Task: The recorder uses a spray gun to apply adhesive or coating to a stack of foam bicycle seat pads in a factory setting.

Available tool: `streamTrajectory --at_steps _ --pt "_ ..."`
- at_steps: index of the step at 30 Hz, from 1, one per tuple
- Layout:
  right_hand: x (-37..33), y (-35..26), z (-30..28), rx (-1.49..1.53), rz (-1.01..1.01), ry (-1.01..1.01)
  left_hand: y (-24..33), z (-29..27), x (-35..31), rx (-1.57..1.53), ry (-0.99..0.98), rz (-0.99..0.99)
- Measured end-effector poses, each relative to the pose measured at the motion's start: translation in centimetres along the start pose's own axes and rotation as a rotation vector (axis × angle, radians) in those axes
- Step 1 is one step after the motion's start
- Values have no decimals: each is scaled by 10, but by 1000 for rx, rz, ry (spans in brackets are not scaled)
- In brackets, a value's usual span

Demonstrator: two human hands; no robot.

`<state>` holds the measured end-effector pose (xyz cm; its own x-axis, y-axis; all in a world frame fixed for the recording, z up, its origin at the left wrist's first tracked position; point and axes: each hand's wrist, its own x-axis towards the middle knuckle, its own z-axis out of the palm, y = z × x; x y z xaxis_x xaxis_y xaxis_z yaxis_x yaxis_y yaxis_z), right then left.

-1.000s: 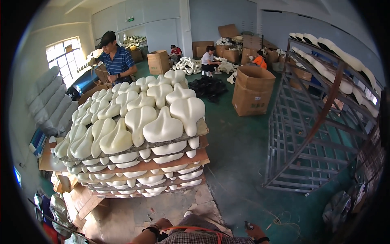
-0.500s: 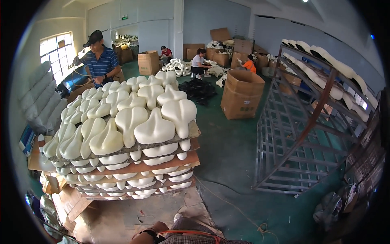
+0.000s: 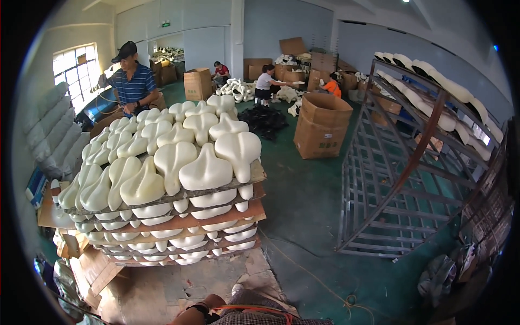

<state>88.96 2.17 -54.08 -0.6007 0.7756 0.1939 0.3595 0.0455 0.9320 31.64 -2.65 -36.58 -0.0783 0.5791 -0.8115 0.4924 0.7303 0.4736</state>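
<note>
At the lower edge my left hand (image 3: 214, 301) shows only in part, close to my checked clothing and an orange cord (image 3: 254, 307). A black band (image 3: 201, 309) circles that wrist. The fingers are hidden, so I cannot tell what they hold, if anything. My right hand is out of view. In front of me rises a layered stack of pale foam bicycle saddles (image 3: 203, 168), with boards (image 3: 238, 214) between the layers. Neither hand is seen touching it.
An open metal rack (image 3: 398, 189) on the right bears more pale saddles (image 3: 460, 89). A tall cardboard box (image 3: 323, 127) stands beyond, beside a black heap (image 3: 264, 120). Cord (image 3: 319, 279) lies on the green floor. A person in a striped shirt (image 3: 135, 86) stands behind the stack.
In the background, the person in the white top has raised and stretched an arm to the right, toward the person in orange. The stack and my left hand look nearly the same.
</note>
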Motion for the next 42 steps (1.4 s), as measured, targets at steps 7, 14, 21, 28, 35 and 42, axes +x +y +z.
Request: streamTrajectory --at_steps 7,14,21,28,35,42 --pt "19 6 -24 -102 -184 -86 -18 9 -5 -45 19 -73" --pt "24 14 -38 -248 -375 -224 -46 12 24 890 52 527" --pt "23 22 19 1316 -471 -694 -30 5 15 730 -42 320" --pt "30 18 16 1320 -605 -623 -40 8 14 698 -59 321" --pt "60 62 -20 1356 -532 -691 -64 15 21 764 29 471" --pt "35 29 -1 1380 -460 -694 -56 15 11 809 16 495"
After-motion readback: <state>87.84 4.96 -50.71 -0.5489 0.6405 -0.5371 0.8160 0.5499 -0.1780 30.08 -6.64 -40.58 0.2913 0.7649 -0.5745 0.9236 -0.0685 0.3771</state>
